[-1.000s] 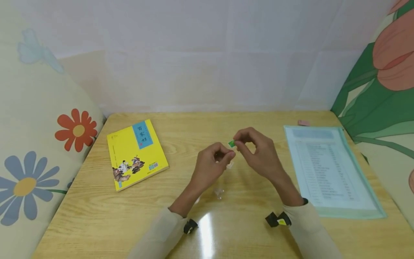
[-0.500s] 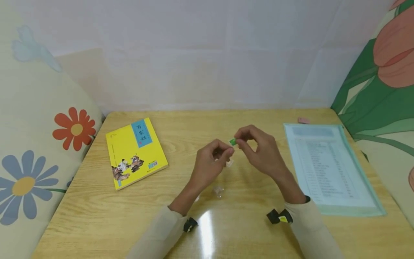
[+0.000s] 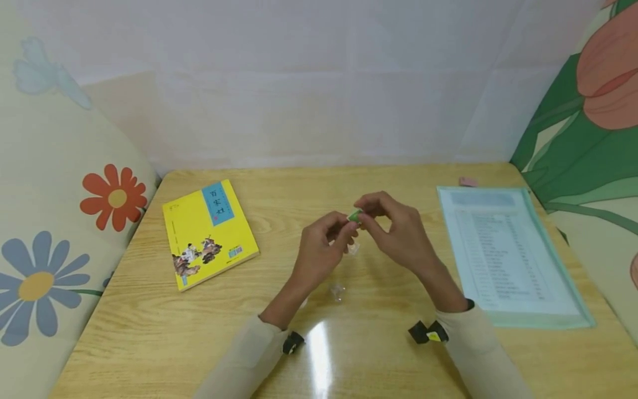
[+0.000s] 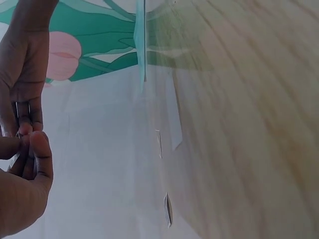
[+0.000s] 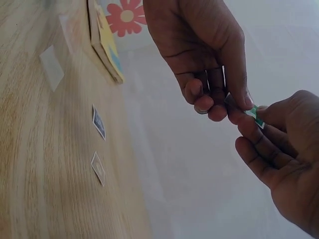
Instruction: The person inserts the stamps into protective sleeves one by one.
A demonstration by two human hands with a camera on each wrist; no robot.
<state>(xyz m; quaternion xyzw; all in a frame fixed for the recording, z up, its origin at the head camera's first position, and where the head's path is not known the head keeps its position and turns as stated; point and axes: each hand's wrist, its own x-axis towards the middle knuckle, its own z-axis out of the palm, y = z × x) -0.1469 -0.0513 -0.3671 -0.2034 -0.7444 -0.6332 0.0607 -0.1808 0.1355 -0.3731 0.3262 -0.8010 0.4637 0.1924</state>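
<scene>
Both hands meet above the middle of the table in the head view, with a small green stamp-sized piece point(image 3: 355, 215) between their fingertips. Its light edge shows in the right wrist view, where the green piece point(image 5: 255, 115) runs from one thumb to the other. The left hand point(image 3: 323, 244) pinches one end between thumb and forefinger; a greyish see-through bit point(image 5: 229, 99) shows by those fingers, its kind unclear. The right hand point(image 3: 399, 235) pinches the other end. Fingers cover most of the piece. In the left wrist view the left hand point(image 4: 25, 194) hides it.
Small flat white-bordered squares point(image 5: 98, 122) lie on the table, with a pale slip point(image 5: 52, 68) nearby. A clear scrap point(image 3: 337, 291) lies below the hands. A yellow book point(image 3: 209, 238) is at left, a pale-green document sleeve point(image 3: 563, 316) at right, and a pink block point(image 3: 468, 182) behind it.
The green piece, earlier held out from the right fingertips, has come left and turned against the left fingertips. The hands are closer together; the view has shifted slightly.
</scene>
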